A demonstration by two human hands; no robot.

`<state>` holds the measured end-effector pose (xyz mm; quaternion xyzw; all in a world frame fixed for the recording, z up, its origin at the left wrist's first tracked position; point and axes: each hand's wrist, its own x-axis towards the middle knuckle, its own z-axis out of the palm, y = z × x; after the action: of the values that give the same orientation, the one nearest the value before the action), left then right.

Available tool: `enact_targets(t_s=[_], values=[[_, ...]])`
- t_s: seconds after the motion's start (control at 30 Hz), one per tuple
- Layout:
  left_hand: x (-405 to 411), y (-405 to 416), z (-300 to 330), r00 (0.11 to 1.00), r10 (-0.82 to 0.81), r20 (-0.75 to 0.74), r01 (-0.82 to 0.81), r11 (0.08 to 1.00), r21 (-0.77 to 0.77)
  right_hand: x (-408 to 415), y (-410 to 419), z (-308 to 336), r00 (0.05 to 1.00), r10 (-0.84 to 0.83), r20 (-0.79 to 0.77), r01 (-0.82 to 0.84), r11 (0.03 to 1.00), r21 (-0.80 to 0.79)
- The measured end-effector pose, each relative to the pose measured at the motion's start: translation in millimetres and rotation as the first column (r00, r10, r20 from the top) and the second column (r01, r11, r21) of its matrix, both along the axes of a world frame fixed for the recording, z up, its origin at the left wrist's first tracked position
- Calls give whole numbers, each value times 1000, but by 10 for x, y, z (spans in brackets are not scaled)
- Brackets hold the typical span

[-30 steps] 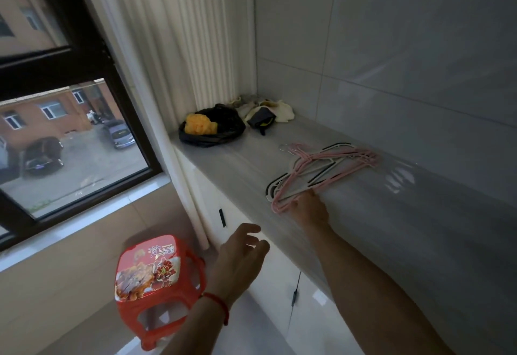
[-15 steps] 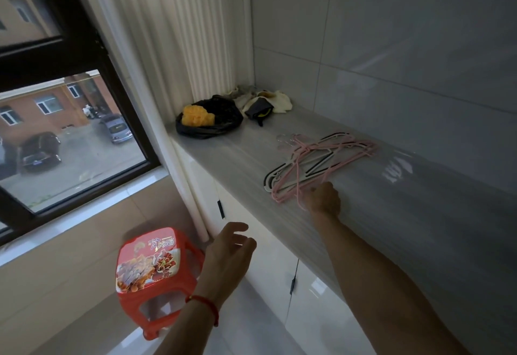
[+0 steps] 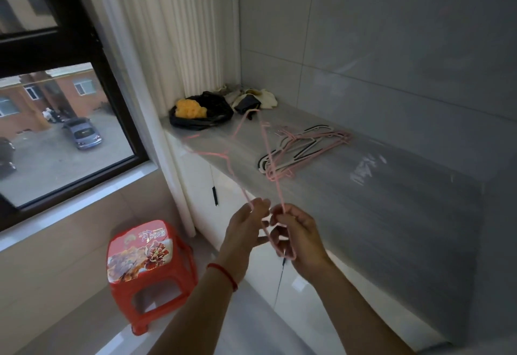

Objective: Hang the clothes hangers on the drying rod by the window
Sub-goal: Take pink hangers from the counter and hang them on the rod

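Both hands hold thin pink hangers in the air in front of the cabinet. My left hand (image 3: 246,226) grips one pink hanger (image 3: 221,156) that reaches up and left toward the window. My right hand (image 3: 296,231) pinches another pink hanger (image 3: 267,147) that points away over the counter. The two wires cross between my fingers. A pile of pink, white and black hangers (image 3: 302,145) lies on the grey countertop (image 3: 363,201) beyond my hands. No drying rod is in view.
A black bag holding something orange (image 3: 200,114) and crumpled cloths (image 3: 251,98) sit in the counter's far corner by the pleated curtain (image 3: 173,33). A red plastic stool (image 3: 148,265) stands on the floor at lower left, under the dark-framed window (image 3: 56,131).
My right hand has left the pile on the counter and come back toward me with pink hangers. My left hand has risen to meet it and closed on one of them.
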<state>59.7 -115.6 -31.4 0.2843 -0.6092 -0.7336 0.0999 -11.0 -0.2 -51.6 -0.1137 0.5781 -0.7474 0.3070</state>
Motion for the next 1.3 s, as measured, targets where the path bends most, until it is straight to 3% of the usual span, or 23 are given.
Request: enact_targets(t_s=[0.07, 0.17, 0.3, 0.43, 0.67, 0.8, 0.87, 0.97, 1.07, 1.3], values=[[165, -40, 12, 998, 0, -70, 2, 1000, 31, 347, 38, 29, 990, 140, -14, -140, 990, 22], [523, -15, 46, 987, 91, -130, -66, 980, 186, 679, 96, -20, 935, 307, -179, -263, 937, 230], [1108, 166, 127, 959, 252, -132, -240, 965, 103, 929, 222, -11, 730, 546, -410, -331, 808, 487], [1898, 407, 269, 887, 452, -92, -453, 891, 11, 1219, 387, 21, 678, 529, -510, -377, 846, 378], [3360, 1182, 502, 714, 699, 48, -698, 715, -32, 2725, 132, 217, 594, 746, -301, -727, 658, 196], [4066, 1502, 605, 615, 783, 94, -778, 622, -90, 3589, 61, 581, 391, 903, -177, -884, 422, 201], [4400, 1638, 705, 575, 812, 99, -808, 583, -89, 3950, 75, 715, 338, 927, -165, -912, 366, 187], [4926, 1781, 807, 525, 841, 129, -823, 540, -175, 4521, 102, 909, 246, 952, -185, -902, 294, 316], [5509, 1855, 842, 450, 881, 145, -840, 473, -267, 5119, 66, 1056, 232, 953, -195, -885, 290, 365], [6910, 1956, 1045, 334, 941, 52, -892, 334, -305, 6613, -118, 1361, 258, 924, -282, -866, 351, 356]])
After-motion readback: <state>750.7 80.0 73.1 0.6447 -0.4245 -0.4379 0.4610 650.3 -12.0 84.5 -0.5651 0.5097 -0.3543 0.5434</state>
